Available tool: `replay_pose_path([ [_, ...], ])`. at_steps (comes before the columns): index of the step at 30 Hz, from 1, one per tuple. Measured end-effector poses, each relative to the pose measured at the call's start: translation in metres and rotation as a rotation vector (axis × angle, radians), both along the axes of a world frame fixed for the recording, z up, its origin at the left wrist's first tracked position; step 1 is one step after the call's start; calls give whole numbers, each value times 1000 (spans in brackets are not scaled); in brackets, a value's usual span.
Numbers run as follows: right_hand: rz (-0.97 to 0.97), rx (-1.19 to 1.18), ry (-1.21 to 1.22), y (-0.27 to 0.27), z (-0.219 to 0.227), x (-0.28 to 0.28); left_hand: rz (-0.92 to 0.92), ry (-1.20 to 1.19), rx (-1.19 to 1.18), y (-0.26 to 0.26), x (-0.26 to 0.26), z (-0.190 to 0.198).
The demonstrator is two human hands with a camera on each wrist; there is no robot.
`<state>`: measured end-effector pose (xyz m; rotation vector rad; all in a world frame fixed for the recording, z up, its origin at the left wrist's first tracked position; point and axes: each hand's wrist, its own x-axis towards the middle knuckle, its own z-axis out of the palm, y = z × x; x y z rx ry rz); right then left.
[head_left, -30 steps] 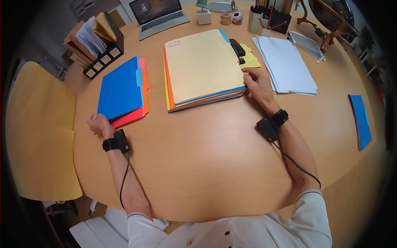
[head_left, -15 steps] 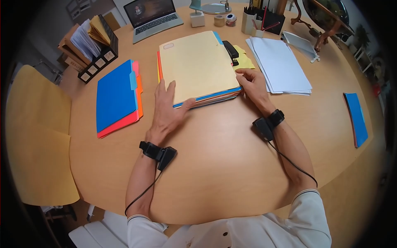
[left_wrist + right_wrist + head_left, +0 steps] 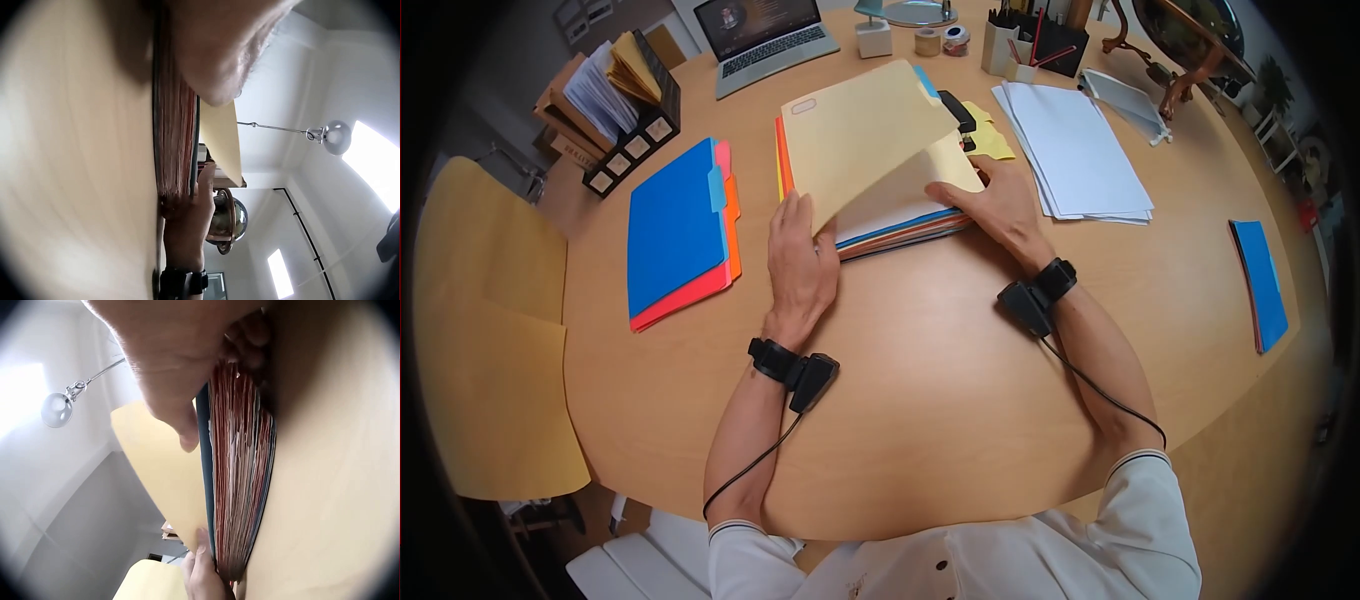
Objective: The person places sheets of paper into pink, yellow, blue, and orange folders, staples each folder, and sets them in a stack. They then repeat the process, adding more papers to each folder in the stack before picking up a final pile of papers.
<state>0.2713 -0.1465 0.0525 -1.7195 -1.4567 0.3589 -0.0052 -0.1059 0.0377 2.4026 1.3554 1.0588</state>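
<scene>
A cream folder (image 3: 850, 130) tops a thick stack of folders (image 3: 237, 462) in the middle of the table. Its cover is lifted and bent up along the right side, baring a pale sheet (image 3: 890, 208) beneath. My left hand (image 3: 798, 265) holds the stack at its near left corner, thumb by the front edge. At the near right corner my right hand (image 3: 1007, 205) grips the stack, thumb on top and fingers curled round the side. In the right wrist view that thumb lies between the raised cover and a dark blue folder edge. Orange and yellow edges show along the left side.
Blue, red and orange folders (image 3: 675, 230) lie to the left. White papers (image 3: 1075, 155) and a black stapler (image 3: 957, 118) lie on the right, with a thin blue folder (image 3: 1260, 285) farther out. Behind are a laptop (image 3: 770, 45), a file rack (image 3: 635, 150) and pen holders (image 3: 1010, 50).
My left hand has moved from the blue folders at the left to the stack's left corner. The cream cover has risen on its right side, and my right thumb has come onto the stack's top.
</scene>
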Motion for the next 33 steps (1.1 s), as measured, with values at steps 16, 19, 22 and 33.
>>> replay_pose_path([
  [16, -54, -131, -100, 0, 0, -3, 132, -404, -115, 2, -3, -10],
  [19, -52, -158, -127, 5, -11, 6, 120, -360, -230, -1, -4, -4],
  [22, -34, -87, -67, 6, -15, 9, 129, -365, -215, -3, -3, -3],
  [33, -51, -125, -12, -4, 6, -2, 134, -370, -165, -2, -2, -3],
])
